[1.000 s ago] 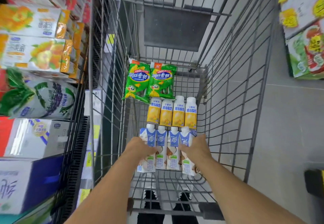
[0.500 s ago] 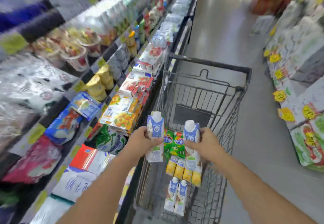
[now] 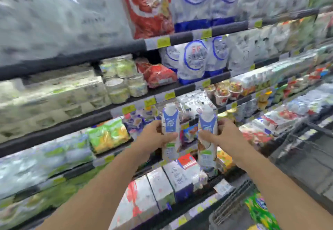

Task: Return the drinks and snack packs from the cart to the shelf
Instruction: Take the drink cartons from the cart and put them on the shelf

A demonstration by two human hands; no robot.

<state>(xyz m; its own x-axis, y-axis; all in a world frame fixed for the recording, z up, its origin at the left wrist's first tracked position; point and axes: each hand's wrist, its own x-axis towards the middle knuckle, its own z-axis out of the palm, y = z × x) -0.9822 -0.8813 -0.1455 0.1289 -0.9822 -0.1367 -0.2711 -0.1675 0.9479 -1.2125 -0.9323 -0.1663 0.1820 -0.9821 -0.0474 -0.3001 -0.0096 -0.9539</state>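
Note:
My left hand (image 3: 155, 138) grips a blue-and-white drink carton (image 3: 170, 121) held upright in front of the shelf (image 3: 90, 120). A second identical carton (image 3: 207, 127) stands upright in my right hand (image 3: 223, 136), a little to the right of the first. Both cartons hover at the height of the middle shelf rows, apart from the stocked goods. The wire cart (image 3: 232, 206) shows at the lower right, with a green snack pack (image 3: 259, 211) inside it.
The refrigerated shelf fills the view with bagged milk (image 3: 194, 62), cups (image 3: 124, 84), boxed cartons (image 3: 162, 188) and green packs (image 3: 108, 134). Yellow price tags line the dark shelf edges. The picture is motion-blurred.
Both hands lifted one carton each out of the cart and swung left. The view turned from the cart and aisle to face the shelf.

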